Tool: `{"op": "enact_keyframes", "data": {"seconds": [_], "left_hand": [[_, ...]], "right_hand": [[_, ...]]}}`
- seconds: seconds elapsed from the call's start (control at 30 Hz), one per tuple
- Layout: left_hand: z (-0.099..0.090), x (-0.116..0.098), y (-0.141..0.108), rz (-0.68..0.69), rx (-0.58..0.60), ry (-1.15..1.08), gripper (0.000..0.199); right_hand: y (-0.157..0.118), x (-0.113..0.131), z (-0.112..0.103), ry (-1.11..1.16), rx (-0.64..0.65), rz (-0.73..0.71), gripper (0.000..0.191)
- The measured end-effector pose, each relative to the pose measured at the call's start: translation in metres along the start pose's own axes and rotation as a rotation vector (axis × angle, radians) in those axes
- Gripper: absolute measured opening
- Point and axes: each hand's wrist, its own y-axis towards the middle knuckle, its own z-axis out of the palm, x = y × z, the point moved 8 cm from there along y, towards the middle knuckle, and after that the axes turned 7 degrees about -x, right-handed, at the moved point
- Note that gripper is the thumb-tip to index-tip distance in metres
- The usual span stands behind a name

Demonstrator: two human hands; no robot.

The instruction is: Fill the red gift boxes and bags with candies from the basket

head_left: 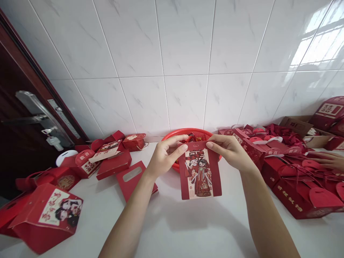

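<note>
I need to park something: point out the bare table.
Bare table: between left forearm and right forearm, nearer than the card; also between left forearm and front-left box. Crowded: both sides, under red boxes.

We are stretching both forearms forward; our left hand and right hand are pinching, thumbs pointing inward.
</note>
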Motion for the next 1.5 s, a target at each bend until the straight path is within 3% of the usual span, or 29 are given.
{"op": "enact_keyframes", "data": {"seconds": [0.13,0.37,0.53,0.63,0.77,0.87,1.0,1.2,1.4,1.5], "left_hand": [[0.005,0.001,0.001,-0.023,0.058,-0.002,0.031],[0.000,-0.007,0.000,0.068,0.012,0.075,0.025],[0.004,-0.006,-0.001,0.077,0.023,0.079,0.027],[0.000,-0.004,0.000,0.075,-0.014,0.040,0.035],[-0.010,-0.004,0.003,0.078,-0.075,-0.008,0.034],[-0.016,-0.003,0.005,0.074,-0.120,-0.001,0.028],[-0.011,-0.004,0.004,0.087,-0.079,0.022,0.023],[-0.003,-0.009,0.003,0.130,-0.003,0.094,0.019],[-0.003,-0.009,0.003,0.140,0.011,0.124,0.020],[-0.004,-0.010,0.003,0.143,0.012,0.136,0.021]], "right_hand": [[0.000,0.002,-0.001,0.010,-0.018,-0.038,0.039],[-0.002,0.001,0.003,0.021,0.041,-0.001,0.036],[-0.007,0.016,-0.006,-0.148,-0.007,-0.127,0.034],[-0.018,0.032,-0.035,-0.228,-0.200,-0.204,0.028],[-0.053,0.055,-0.108,-0.232,-0.772,-0.304,0.021],[-0.081,0.061,-0.144,-0.304,-0.981,-0.282,0.017],[-0.107,0.043,-0.166,-0.463,-0.940,-0.070,0.022],[-0.157,-0.007,-0.167,-0.852,-0.905,0.190,0.051],[-0.189,-0.028,-0.158,-1.174,-1.121,0.129,0.068],[-0.190,-0.036,-0.158,-1.234,-1.143,0.073,0.072]]}}
